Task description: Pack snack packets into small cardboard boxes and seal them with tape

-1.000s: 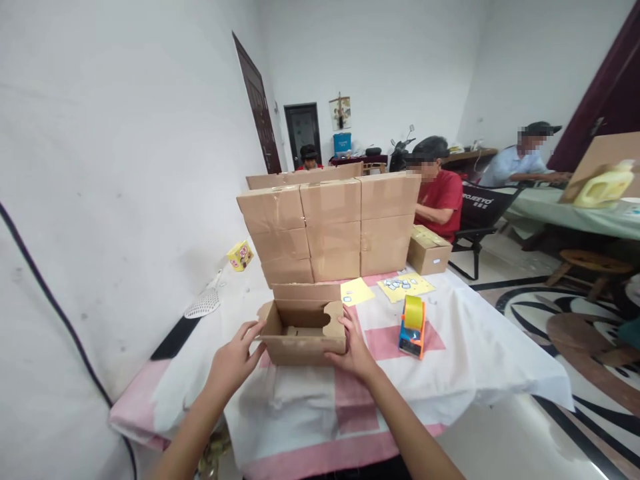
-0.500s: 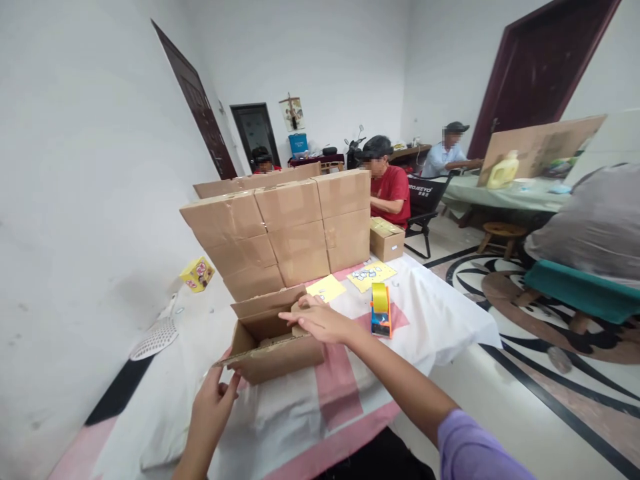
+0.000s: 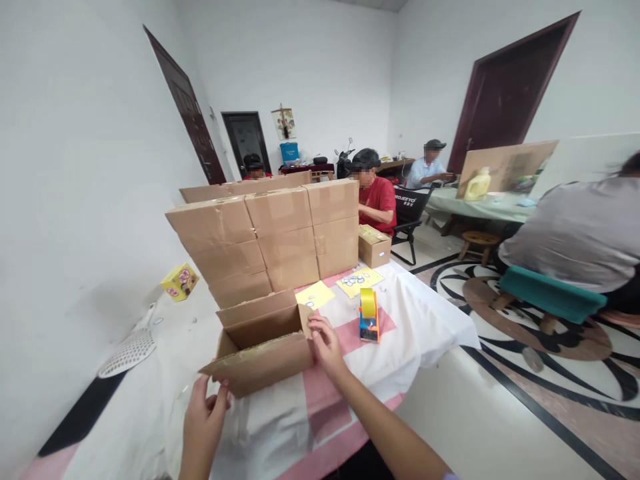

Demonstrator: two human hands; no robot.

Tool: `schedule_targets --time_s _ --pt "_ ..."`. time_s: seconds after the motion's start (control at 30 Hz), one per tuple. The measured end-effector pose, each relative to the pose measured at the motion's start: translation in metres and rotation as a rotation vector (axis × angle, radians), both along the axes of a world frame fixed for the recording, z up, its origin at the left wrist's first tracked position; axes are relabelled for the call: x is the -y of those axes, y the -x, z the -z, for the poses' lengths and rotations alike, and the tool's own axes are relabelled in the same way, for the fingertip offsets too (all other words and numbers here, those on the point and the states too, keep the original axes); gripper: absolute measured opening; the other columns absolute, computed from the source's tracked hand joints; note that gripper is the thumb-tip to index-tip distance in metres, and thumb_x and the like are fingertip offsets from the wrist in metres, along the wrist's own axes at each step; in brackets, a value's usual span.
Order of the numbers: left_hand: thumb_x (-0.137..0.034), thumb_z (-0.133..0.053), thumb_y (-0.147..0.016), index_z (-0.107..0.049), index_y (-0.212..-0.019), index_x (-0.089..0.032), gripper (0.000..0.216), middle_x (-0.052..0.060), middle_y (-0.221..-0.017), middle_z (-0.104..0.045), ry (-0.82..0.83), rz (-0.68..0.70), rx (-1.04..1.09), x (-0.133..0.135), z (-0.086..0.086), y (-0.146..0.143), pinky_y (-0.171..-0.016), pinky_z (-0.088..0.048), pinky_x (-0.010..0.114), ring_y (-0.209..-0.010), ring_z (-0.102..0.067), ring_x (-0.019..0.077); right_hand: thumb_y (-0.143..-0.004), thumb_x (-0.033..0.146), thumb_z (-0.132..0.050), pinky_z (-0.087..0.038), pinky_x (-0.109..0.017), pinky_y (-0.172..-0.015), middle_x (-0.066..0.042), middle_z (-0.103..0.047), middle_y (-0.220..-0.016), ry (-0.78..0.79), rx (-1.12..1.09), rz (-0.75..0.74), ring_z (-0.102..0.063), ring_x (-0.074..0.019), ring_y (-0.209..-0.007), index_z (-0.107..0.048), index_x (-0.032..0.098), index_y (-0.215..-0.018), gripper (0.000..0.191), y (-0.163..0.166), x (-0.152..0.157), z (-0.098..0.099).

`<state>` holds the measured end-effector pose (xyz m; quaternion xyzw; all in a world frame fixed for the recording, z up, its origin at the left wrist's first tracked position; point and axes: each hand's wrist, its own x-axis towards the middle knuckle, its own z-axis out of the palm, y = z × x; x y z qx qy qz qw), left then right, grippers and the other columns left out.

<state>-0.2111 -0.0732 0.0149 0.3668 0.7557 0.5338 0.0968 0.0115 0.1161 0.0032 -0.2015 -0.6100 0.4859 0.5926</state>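
Note:
An open cardboard box [image 3: 260, 347] lies on the cloth-covered table [image 3: 410, 333] in front of me, its flaps spread. My left hand [image 3: 203, 420] pinches the box's near-left corner flap, fingers closed on the cardboard. My right hand [image 3: 326, 343] rests against the box's right end, fingers bent around the side flap. A tape dispenser [image 3: 369, 315] with a yellow roll stands just right of my right hand.
A wall of sealed cardboard boxes [image 3: 270, 233] is stacked behind the open box. Yellow sheets [image 3: 359, 281] lie near it, a small yellow box [image 3: 179, 282] and a white swatter [image 3: 127, 350] at the left. Several people sit farther back; a person in grey [image 3: 580, 233] sits at right.
My right hand has moved from the top of the box down to its right end. The left hand stays at the near-left flap. The view has turned slightly right.

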Motion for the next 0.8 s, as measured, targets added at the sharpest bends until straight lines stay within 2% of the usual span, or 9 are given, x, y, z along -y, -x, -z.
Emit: schedule_targets --time_s 0.1,0.2,0.3,0.43,0.53,0.6,0.7,0.8 --pt "-0.070 -0.057 -0.080 -0.053 -0.128 -0.028 0.064 0.000 -0.077 -0.066 0.004 -0.052 0.013 -0.003 0.021 -0.001 -0.064 -0.056 0.040 -0.061 -0.068 0.0253 -0.097 0.050 -0.054 -0.038 -0.052 -0.114 -0.011 -0.059 -0.135 -0.018 -0.018 0.074 -0.050 -0.0327 -0.134 -0.065 0.031 -0.125 0.036 0.002 0.009 0.015" --pt "-0.071 -0.052 -0.082 -0.045 -0.141 -0.026 0.075 0.002 -0.077 -0.068 0.033 -0.116 0.042 -0.005 0.043 -0.004 -0.072 -0.058 0.044 -0.071 -0.071 0.0297 -0.096 0.055 -0.051 -0.038 -0.052 -0.115 -0.011 -0.058 -0.136 -0.008 0.018 0.081 -0.047 -0.0336 -0.137 -0.056 0.034 -0.138 0.047 0.001 0.014 0.020" --pt "-0.068 -0.048 -0.086 -0.035 -0.151 -0.027 0.078 0.005 -0.089 -0.069 0.055 -0.124 -0.017 -0.006 0.055 -0.008 -0.076 -0.058 0.046 -0.081 -0.072 0.0314 -0.094 0.058 -0.052 -0.045 -0.050 -0.109 -0.011 -0.061 -0.125 0.029 0.043 0.065 -0.056 -0.0333 -0.125 -0.050 0.032 -0.144 0.056 0.002 0.016 0.025" --pt "-0.064 -0.046 -0.089 -0.030 -0.155 -0.029 0.077 0.011 -0.120 -0.067 0.092 -0.121 -0.086 -0.007 0.060 -0.010 -0.081 -0.057 0.046 -0.090 -0.071 0.0298 -0.091 0.062 -0.055 -0.052 -0.049 -0.093 -0.011 -0.062 -0.116 0.099 0.021 0.037 -0.063 -0.0297 -0.096 -0.042 0.031 -0.149 0.067 0.005 0.015 0.029" --pt "-0.065 -0.051 -0.086 -0.030 -0.156 -0.027 0.082 0.013 -0.127 -0.065 0.091 -0.161 -0.069 -0.009 0.066 -0.006 -0.079 -0.056 0.044 -0.087 -0.070 0.0274 -0.092 0.061 -0.056 -0.051 -0.046 -0.091 -0.011 -0.063 -0.113 0.107 0.033 0.019 -0.062 -0.0288 -0.096 -0.048 0.029 -0.145 0.063 0.005 0.013 0.030" --pt "-0.065 -0.057 -0.083 -0.031 -0.156 -0.025 0.087 0.012 -0.127 -0.065 0.031 -0.190 -0.019 -0.009 0.071 -0.004 -0.077 -0.056 0.042 -0.083 -0.069 0.0246 -0.093 0.059 -0.056 -0.050 -0.043 -0.090 -0.009 -0.063 -0.110 0.091 0.043 -0.001 -0.061 -0.0279 -0.099 -0.054 0.027 -0.140 0.057 0.005 0.012 0.030" --pt "-0.060 -0.067 -0.079 -0.032 -0.156 -0.026 0.091 0.012 -0.130 -0.062 -0.178 -0.189 0.143 -0.007 0.072 -0.004 -0.070 -0.056 0.034 -0.075 -0.066 0.0173 -0.093 0.056 -0.057 -0.050 -0.040 -0.088 -0.008 -0.062 -0.111 0.063 0.040 -0.010 -0.061 -0.0260 -0.098 -0.058 0.026 -0.133 0.049 0.005 0.013 0.031" --pt "-0.056 -0.070 -0.080 -0.041 -0.148 -0.027 0.080 0.008 -0.119 -0.066 -0.333 -0.196 0.280 -0.002 0.065 -0.001 -0.060 -0.053 0.027 -0.066 -0.061 0.0120 -0.096 0.052 -0.056 -0.049 -0.038 -0.089 -0.008 -0.062 -0.112 0.085 0.049 0.001 -0.060 -0.0246 -0.098 -0.058 0.026 -0.129 0.042 0.005 0.013 0.030"
